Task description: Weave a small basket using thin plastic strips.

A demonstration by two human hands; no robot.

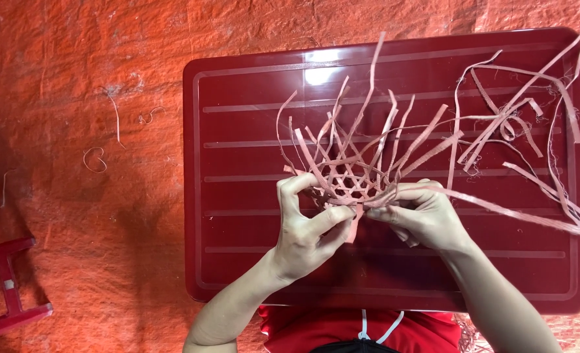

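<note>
Mid-frame above the tabletop point(237, 196), both hands pinch the weave's point(350, 178) near edge: left hand point(306, 229) at its left, right hand point(420, 216) closed on a strip point(512, 210) running toward the right edge.

One head-worn camera looks straight down, close above the red table point(237, 261).

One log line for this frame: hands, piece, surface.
left hand: pinching woven strip piece at lower edge | right hand: gripping long strip | surface: red tray table | loose strips at right
</note>
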